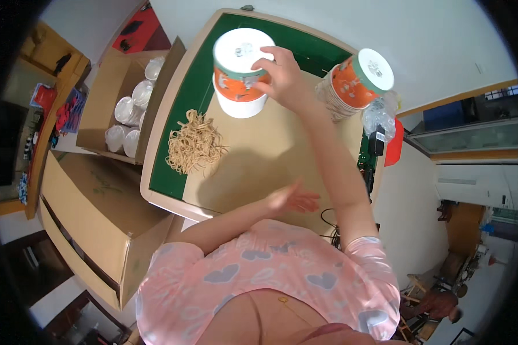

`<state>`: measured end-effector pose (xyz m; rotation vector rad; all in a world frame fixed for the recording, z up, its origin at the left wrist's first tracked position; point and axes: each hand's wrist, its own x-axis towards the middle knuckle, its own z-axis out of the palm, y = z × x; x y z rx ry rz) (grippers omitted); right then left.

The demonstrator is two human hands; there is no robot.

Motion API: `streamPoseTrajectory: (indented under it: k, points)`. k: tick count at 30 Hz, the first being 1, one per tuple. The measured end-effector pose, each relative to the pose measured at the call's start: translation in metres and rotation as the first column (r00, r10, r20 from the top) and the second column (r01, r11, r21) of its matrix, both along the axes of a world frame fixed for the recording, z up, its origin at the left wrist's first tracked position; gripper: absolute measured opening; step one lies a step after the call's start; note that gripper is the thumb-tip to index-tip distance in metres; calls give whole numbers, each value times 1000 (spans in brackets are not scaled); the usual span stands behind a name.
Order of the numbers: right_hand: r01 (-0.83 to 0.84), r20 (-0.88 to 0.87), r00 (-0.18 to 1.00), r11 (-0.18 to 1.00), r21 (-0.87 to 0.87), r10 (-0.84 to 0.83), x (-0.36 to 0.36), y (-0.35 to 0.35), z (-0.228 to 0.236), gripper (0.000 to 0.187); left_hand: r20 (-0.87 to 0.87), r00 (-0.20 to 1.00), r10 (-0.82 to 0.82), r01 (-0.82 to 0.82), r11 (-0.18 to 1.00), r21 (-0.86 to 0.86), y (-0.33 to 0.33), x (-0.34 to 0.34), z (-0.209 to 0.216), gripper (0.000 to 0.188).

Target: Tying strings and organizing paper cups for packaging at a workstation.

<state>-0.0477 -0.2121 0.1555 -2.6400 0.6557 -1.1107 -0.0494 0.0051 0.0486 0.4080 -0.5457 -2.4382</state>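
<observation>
My right hand (282, 75) reaches to the far left of the table, its fingers and thumb curled on the edge and side of an orange paper tub (230, 86). This tub has a green band and its flat white end faces up; a white cylindrical part (239, 108) shows beneath it. My left hand (294, 199) hovers near my body, slightly blurred, fingers apart and holding nothing. A loose pile of tan rubber bands (195, 144) lies left of the tub. At the far right stands a tilted stack of nested paper tubs (345, 86), also orange and green.
The table (253, 138) has a tan board over a green surface. Clear plastic wrapping (381, 118), a black device (376, 141) and dark cables (330, 230) are along the right side. Left of the table, one cardboard box (106, 103) holds wrapped white stacks; another carton (98, 207) stands nearer.
</observation>
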Motion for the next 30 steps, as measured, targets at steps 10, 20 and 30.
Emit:
streamPoseTrajectory:
  k: [10,20,30]
  points:
    - [-53,-268,963,996,-71,32,9,-9,58,24,498,724,477,-417,878,-236,36,123,-30,58]
    - [21,-155,988,996,81,-8,-87,87,146,28,205,375,904,-752,426,-503,15,128,67,32]
    - [-99,390,841,602,792,-375,-167,198,16,18,411,417,810,-759,559,-332,32,68,61,22]
